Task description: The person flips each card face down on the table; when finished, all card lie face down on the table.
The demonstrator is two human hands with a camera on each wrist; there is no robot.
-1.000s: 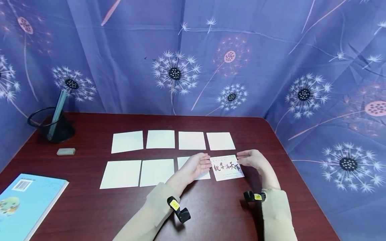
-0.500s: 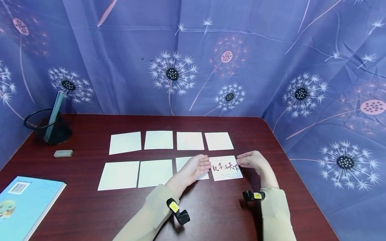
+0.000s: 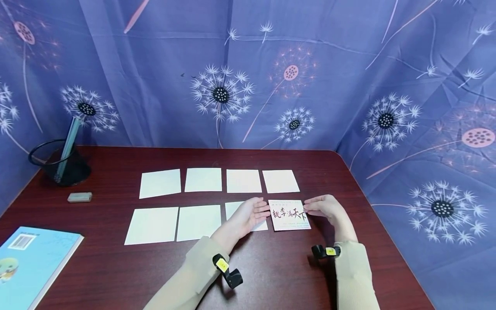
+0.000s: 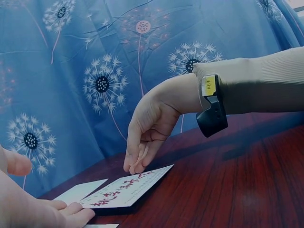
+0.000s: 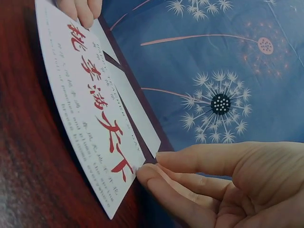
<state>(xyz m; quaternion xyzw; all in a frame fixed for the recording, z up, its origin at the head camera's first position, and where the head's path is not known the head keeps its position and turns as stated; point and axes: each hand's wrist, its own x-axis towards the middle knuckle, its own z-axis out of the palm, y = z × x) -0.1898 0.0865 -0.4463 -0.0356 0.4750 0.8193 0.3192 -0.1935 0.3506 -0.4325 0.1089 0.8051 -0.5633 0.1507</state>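
A white card with red Chinese writing [image 3: 289, 216] lies at the right end of the front row, raised slightly off the table in the wrist views. My left hand [image 3: 248, 216] touches its left edge with straight fingers, and the thumb stands away from the card in the left wrist view. At the opposite edge, my right hand [image 3: 330, 210] pinches the card near a corner between thumb and fingers. Beneath my left wrist and hand, part of a blank white card [image 3: 234, 208] is hidden.
More blank white cards, such as one at the back right [image 3: 280, 181], form two rows. On the left are a blue book [image 3: 35, 262], an eraser [image 3: 79, 197] and a black mesh pen holder [image 3: 71, 170]. A patterned blue curtain [image 3: 162, 77] borders the table.
The printed card has turned slightly, its front edge now lying nearly level. Both hands stay at its sides. The head view has shifted a little.
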